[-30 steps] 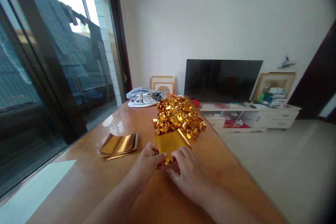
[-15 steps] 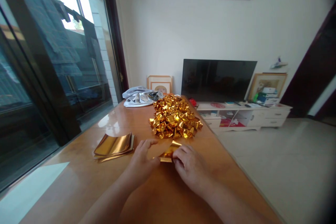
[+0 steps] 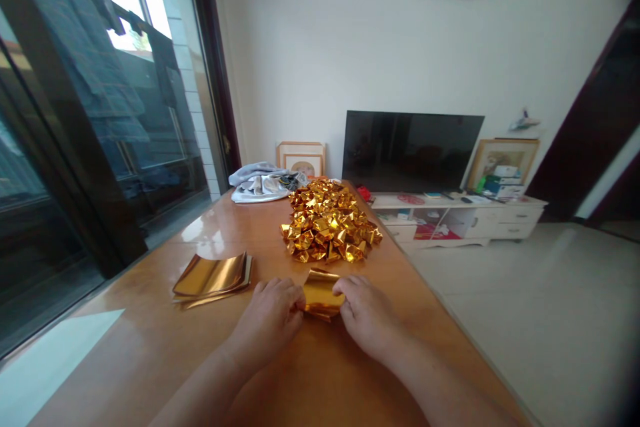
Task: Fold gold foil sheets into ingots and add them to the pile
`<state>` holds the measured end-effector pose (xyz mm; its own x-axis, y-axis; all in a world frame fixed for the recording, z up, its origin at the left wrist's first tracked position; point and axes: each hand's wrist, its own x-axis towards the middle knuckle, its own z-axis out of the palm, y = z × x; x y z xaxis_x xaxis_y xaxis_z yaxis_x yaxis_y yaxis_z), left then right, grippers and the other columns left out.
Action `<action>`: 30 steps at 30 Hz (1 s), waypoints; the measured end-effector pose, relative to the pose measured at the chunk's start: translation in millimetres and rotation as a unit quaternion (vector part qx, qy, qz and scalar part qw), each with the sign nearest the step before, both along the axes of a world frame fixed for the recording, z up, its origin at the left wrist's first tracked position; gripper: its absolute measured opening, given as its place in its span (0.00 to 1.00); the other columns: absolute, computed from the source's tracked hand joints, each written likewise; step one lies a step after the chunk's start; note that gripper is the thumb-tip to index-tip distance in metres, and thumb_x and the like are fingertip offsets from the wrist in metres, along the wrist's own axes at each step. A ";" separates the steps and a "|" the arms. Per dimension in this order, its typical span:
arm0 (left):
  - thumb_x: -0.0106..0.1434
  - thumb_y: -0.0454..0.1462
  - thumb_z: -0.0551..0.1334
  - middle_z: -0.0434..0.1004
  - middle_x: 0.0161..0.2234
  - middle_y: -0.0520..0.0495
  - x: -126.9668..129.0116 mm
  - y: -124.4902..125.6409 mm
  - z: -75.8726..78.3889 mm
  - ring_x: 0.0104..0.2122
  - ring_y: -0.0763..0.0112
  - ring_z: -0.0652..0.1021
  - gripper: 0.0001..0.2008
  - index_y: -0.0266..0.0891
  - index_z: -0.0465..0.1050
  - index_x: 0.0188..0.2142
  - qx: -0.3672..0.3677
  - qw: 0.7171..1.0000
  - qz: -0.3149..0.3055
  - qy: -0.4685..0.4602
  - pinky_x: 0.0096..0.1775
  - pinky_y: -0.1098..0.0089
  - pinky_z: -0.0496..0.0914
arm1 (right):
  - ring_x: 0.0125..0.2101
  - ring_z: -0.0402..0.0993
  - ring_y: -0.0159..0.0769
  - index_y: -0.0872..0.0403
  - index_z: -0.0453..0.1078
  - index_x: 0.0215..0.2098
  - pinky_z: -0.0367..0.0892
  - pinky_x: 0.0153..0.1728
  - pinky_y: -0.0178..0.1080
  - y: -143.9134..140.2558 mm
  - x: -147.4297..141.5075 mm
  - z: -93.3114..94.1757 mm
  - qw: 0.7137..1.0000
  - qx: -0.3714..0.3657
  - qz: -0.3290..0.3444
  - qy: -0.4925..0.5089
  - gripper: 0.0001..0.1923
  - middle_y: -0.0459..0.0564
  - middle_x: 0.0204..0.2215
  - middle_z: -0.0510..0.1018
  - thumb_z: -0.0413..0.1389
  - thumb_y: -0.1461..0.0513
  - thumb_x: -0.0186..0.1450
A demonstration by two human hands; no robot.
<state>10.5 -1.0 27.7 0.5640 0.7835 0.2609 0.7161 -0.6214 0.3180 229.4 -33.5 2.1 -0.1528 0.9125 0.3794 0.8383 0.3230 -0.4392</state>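
Note:
A sheet of gold foil paper [image 3: 321, 293], curled with a folded lower edge, is held between my two hands just above the wooden table [image 3: 310, 373]. My left hand [image 3: 274, 312] pinches its left edge, fingers closed. On the opposite edge, my right hand [image 3: 367, 310] grips the sheet between thumb and fingers. Beyond the hands lies a heap of folded gold foil pieces [image 3: 330, 223]. To the left of my left hand rests a stack of flat gold foil sheets [image 3: 213, 275], slightly curved at the edges.
Crumpled grey-white cloth [image 3: 265, 183] lies at the table's far end. A pale sheet [image 3: 60, 363] covers the near left corner. Past the table's right edge stand a white low cabinet [image 3: 480, 223] and a television [image 3: 413, 153]. A glass door [image 3: 115, 113] is at left.
My left hand, open beside the sheet before, has closed on its left edge. The sheet has opened out flatter between the hands. The view has shifted slightly.

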 end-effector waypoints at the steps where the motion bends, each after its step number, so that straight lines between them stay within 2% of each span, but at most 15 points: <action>1: 0.57 0.29 0.57 0.74 0.34 0.48 0.6 -0.2 -0.8 0.38 0.63 0.72 0.07 0.41 0.71 0.31 0.003 1.000 -0.002 0.005 0.38 0.66 0.58 | 0.41 0.69 0.38 0.52 0.70 0.39 0.61 0.42 0.37 -0.1 0.4 1.5 1.000 0.004 -0.008 0.006 0.14 0.49 0.38 0.76 0.51 0.73 0.60; 3: 0.57 0.29 0.56 0.74 0.33 0.48 1.6 -0.1 -2.9 0.37 0.63 0.72 0.07 0.41 0.71 0.31 0.000 1.000 -0.008 0.016 0.37 0.67 0.58 | 0.40 0.69 0.38 0.52 0.70 0.39 0.62 0.41 0.37 -1.8 -0.8 5.9 1.000 0.008 -0.004 0.018 0.11 0.49 0.37 0.76 0.52 0.71 0.62; 6: 0.58 0.29 0.56 0.74 0.33 0.47 2.8 -0.4 -5.3 0.35 0.64 0.72 0.07 0.41 0.70 0.31 -0.017 0.999 -0.020 0.027 0.36 0.67 0.59 | 0.39 0.68 0.38 0.52 0.71 0.39 0.62 0.41 0.38 -7.1 -6.3 12.3 0.999 -0.002 0.039 0.017 0.05 0.48 0.36 0.75 0.55 0.64 0.65; 9: 0.58 0.29 0.55 0.74 0.34 0.47 3.7 -1.2 -6.4 0.35 0.64 0.72 0.07 0.41 0.70 0.31 -0.030 0.999 -0.030 0.019 0.35 0.68 0.59 | 0.42 0.68 0.39 0.50 0.73 0.39 0.61 0.42 0.38 -10.9 -10.2 12.9 0.997 -0.017 0.069 -0.008 0.05 0.48 0.38 0.75 0.60 0.60 0.63; 18: 0.54 0.28 0.55 0.73 0.32 0.48 3.3 -1.8 -10.4 0.33 0.67 0.72 0.08 0.40 0.69 0.29 -0.091 0.994 -0.061 -0.006 0.33 0.71 0.60 | 0.38 0.68 0.36 0.52 0.72 0.32 0.58 0.37 0.35 -6.8 -3.0 2.3 0.991 -0.070 0.087 -0.078 0.06 0.47 0.33 0.75 0.55 0.69 0.62; 25: 0.55 0.29 0.54 0.73 0.31 0.49 -0.3 -2.4 -10.1 0.31 0.69 0.71 0.07 0.39 0.69 0.28 -0.117 0.992 -0.050 -0.021 0.31 0.72 0.59 | 0.37 0.69 0.36 0.52 0.74 0.35 0.59 0.37 0.35 -6.8 -2.3 4.0 0.991 -0.075 0.099 -0.044 0.05 0.48 0.34 0.76 0.56 0.65 0.64; 30: 0.56 0.31 0.55 0.73 0.30 0.51 -0.5 -0.7 -16.8 0.30 0.71 0.71 0.06 0.39 0.70 0.30 -0.139 0.989 -0.043 -0.041 0.29 0.73 0.58 | 0.35 0.71 0.35 0.52 0.75 0.34 0.60 0.37 0.35 2.1 3.0 -5.2 0.991 -0.094 0.100 -0.001 0.07 0.47 0.33 0.77 0.54 0.64 0.66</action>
<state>10.1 -1.8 10.9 0.6182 0.7808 0.0904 0.6289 -0.5603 0.5390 232.4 -31.3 -3.1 -0.3374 0.9188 0.2046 0.7666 0.3944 -0.5067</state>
